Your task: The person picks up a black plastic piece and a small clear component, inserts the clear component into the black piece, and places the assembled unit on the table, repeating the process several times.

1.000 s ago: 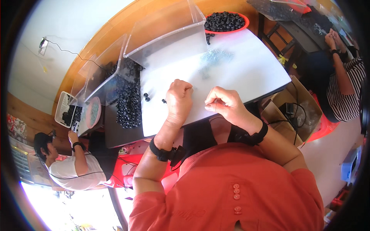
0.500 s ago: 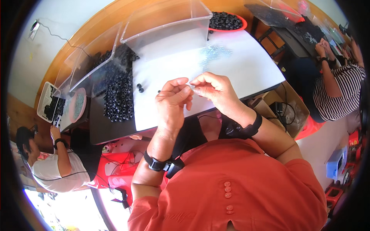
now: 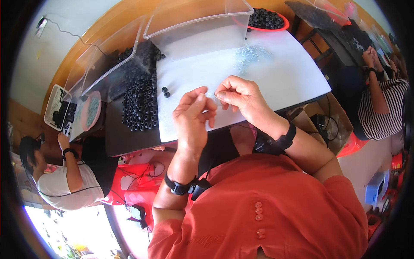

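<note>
Over the near part of the white tabletop, my left hand (image 3: 192, 116) has its thumb and fingertips drawn together. My right hand (image 3: 242, 96) pinches with thumb and forefinger just to the right of it, a small gap away. Something tiny and pale seems to be at the fingertips, too small to name. Beyond the hands lies a scatter of small clear bluish pieces (image 3: 252, 55). Two small black round parts (image 3: 165, 91) sit on the white surface left of my hands. Many black hollow round parts (image 3: 140, 105) are heaped farther left.
A large clear plastic bin (image 3: 198, 36) stands at the back; another clear bin (image 3: 114, 60) lies tipped over the black heap. A red tray (image 3: 282, 25) of black parts is at the back right. Co-workers sit left and right. A cardboard box (image 3: 340, 125) stands beside the table.
My fingertips, close together before, have drawn slightly apart. The whole view has shifted a little, so the table and bins appear farther right and slightly higher.
</note>
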Demonstrator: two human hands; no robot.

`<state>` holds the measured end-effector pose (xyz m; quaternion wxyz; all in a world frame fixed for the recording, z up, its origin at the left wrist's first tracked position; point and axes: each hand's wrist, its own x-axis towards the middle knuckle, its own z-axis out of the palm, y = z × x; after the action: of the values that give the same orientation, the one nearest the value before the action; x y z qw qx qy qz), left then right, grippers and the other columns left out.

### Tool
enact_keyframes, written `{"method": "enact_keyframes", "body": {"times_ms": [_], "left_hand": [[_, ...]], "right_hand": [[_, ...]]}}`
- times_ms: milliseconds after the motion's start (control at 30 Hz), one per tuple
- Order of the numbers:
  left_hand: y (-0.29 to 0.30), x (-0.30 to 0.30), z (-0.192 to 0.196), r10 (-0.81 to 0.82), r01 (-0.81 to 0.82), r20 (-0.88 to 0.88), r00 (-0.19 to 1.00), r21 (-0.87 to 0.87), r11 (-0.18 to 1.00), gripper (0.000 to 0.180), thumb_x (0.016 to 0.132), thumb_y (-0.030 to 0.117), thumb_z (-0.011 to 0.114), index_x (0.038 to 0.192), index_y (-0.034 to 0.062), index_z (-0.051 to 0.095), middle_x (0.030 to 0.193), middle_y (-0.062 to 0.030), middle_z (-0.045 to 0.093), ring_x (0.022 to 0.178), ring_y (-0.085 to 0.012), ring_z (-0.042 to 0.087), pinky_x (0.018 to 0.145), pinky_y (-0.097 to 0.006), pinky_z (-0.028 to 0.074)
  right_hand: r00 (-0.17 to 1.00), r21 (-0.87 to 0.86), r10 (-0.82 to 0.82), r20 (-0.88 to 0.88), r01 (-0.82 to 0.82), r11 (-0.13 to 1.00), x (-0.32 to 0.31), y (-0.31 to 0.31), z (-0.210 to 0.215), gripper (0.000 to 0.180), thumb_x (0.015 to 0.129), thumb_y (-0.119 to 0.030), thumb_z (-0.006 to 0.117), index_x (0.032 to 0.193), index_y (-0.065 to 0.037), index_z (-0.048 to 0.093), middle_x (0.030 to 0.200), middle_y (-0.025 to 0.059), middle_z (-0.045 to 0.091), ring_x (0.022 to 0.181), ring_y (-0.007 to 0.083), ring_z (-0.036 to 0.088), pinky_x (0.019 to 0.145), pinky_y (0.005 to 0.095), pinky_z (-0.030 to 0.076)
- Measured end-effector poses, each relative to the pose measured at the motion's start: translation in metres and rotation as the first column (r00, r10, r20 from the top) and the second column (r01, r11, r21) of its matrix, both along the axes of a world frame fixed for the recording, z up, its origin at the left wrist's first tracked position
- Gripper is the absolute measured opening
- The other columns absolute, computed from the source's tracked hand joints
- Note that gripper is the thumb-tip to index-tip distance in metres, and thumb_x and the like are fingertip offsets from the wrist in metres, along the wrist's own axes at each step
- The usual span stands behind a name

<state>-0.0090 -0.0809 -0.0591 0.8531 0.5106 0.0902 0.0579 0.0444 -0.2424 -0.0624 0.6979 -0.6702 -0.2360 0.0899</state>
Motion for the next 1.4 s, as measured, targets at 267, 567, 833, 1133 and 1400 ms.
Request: {"method": "enact_keyframes", "body": {"times_ms": [267,567,833,1133,1400], "left_hand": [[0.069,0.008,-0.022,0.271,-0.417,0.321,0.908,0.763,0.493,0.009,0.084,0.003,0.074,0.092,-0.0011,0.073,0.08,-0.0044,0.069,0.066,-0.009,0.057,0.057,-0.024,0.045],[0.1,0.048,-0.03,0.213,-0.339,0.399,0.892,0.902,-0.269,0.02,0.078,0.017,0.078,0.085,-0.0001,0.069,0.084,-0.0125,0.067,0.071,-0.027,0.065,0.069,-0.038,0.051],[0.085,0.031,-0.02,0.134,-0.34,0.328,0.935,0.937,0.077,0.015,0.078,0.012,0.076,0.084,0.0004,0.068,0.084,-0.0118,0.065,0.068,-0.0256,0.062,0.068,-0.037,0.05],[0.076,0.02,-0.029,-0.017,-0.4,0.4,0.916,0.917,0.002,0.011,0.078,0.002,0.069,0.087,-0.0015,0.065,0.082,-0.0106,0.061,0.071,-0.0221,0.06,0.067,-0.034,0.048],[0.045,-0.018,-0.011,-0.033,-0.001,0.135,0.99,0.246,0.969,0.017,0.09,0.002,0.067,0.106,-0.0061,0.066,0.086,-0.0106,0.068,0.066,-0.0111,0.058,0.056,-0.023,0.042]], "right_hand": [[0.999,-0.009,-0.031,0.008,0.031,0.999,0.007,-0.009,-0.014,0.011,0.098,-0.014,0.061,0.092,-0.004,0.062,0.077,-0.0012,0.06,0.069,0.0068,0.054,0.06,0.0244,0.044],[1.0,0.029,-0.013,0.004,0.013,0.999,0.003,-0.014,-0.014,0.011,0.099,-0.009,0.059,0.091,-0.002,0.059,0.081,0.0004,0.06,0.071,0.0063,0.053,0.062,0.0227,0.044],[1.0,0.062,-0.005,0.003,0.005,0.998,0.002,-0.016,-0.018,0.01,0.099,-0.01,0.059,0.092,-0.003,0.058,0.083,0.0007,0.061,0.073,0.007,0.054,0.063,0.0239,0.045],[0.994,-0.004,-0.028,0.108,0.028,1.0,0.003,-0.011,-0.021,0.011,0.097,-0.01,0.061,0.092,-0.001,0.059,0.08,0.0011,0.061,0.072,0.0086,0.055,0.065,0.0256,0.046],[0.985,-0.018,-0.003,0.172,0.006,1.0,-0.019,0.014,0.0,0.008,0.097,-0.006,0.061,0.092,-0.001,0.057,0.078,0.0022,0.062,0.07,0.0093,0.054,0.065,0.026,0.046]]}}
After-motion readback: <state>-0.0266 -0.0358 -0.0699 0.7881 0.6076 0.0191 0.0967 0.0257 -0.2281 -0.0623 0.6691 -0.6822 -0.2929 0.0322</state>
